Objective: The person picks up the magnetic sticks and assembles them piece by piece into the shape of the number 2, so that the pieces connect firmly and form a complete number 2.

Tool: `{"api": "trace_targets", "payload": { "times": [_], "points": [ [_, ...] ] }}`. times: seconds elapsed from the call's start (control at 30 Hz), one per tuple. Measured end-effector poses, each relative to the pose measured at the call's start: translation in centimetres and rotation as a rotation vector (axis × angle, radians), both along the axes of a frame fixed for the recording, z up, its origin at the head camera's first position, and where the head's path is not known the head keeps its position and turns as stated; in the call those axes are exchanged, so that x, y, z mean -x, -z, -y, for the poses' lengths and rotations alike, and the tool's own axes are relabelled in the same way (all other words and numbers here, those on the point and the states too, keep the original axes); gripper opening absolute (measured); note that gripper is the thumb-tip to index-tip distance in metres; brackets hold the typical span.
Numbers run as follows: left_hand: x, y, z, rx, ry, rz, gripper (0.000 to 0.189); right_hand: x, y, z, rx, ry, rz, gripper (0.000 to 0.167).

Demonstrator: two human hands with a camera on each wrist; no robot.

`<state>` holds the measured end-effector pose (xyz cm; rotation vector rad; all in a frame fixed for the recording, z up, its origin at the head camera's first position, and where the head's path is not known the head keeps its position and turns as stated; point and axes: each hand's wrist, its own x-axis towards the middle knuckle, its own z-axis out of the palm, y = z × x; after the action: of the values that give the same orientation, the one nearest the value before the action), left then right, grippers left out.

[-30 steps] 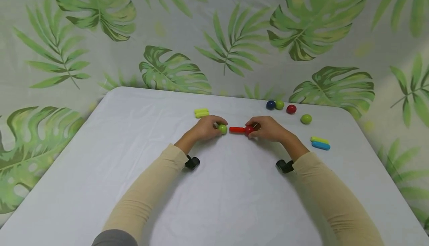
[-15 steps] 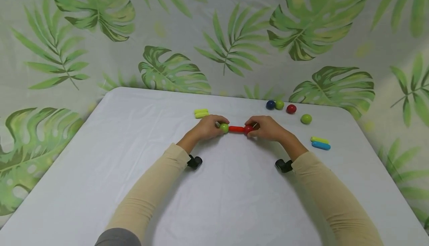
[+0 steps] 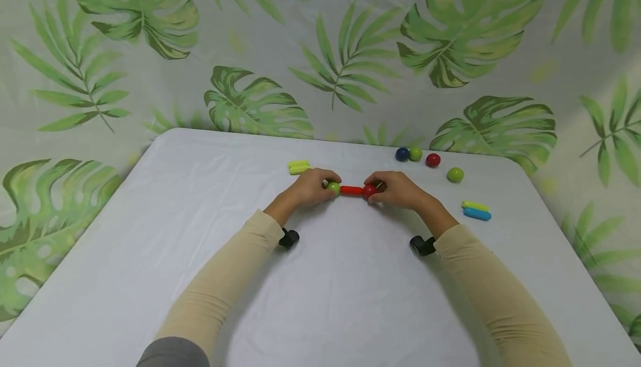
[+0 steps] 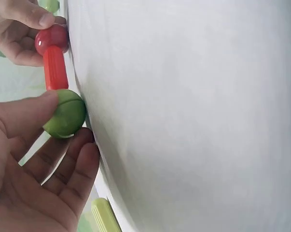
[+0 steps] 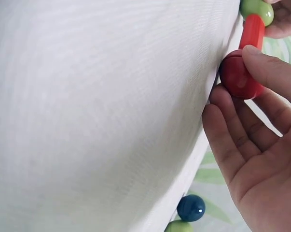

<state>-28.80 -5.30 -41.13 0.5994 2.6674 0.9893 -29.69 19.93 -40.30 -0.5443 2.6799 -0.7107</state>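
Red stick point(image 3: 351, 190) ran left-right between your hands, neither clearly nearer: left hand point(image 3: 311, 186) pinched green ball point(image 3: 333, 188) at its left end, right hand point(image 3: 395, 190) pinched red ball point(image 3: 369, 191) at its right.

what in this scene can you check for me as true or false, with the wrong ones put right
1. The left hand pinches a green ball and the right hand a red ball. True.
2. The stick between these two balls is yellow. False: it is a red stick.
3. The red stick meets both held balls. True.
4. All the other sticks lie to the person's left. False: a blue stick and a yellow-green stick lie to the right.
5. A dark blue ball sits beside a loose green ball near the far edge of the table. True.
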Motion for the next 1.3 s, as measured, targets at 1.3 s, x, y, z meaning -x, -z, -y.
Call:
{"api": "trace_targets", "payload": {
  "times": [1.3],
  "points": [
    [1.1, 0.1, 0.3, -0.031, 0.015, 0.043, 0.037, 0.2, -0.8, -1.2, 0.011, -0.006, -0.049, 0.045]
  ]
}}
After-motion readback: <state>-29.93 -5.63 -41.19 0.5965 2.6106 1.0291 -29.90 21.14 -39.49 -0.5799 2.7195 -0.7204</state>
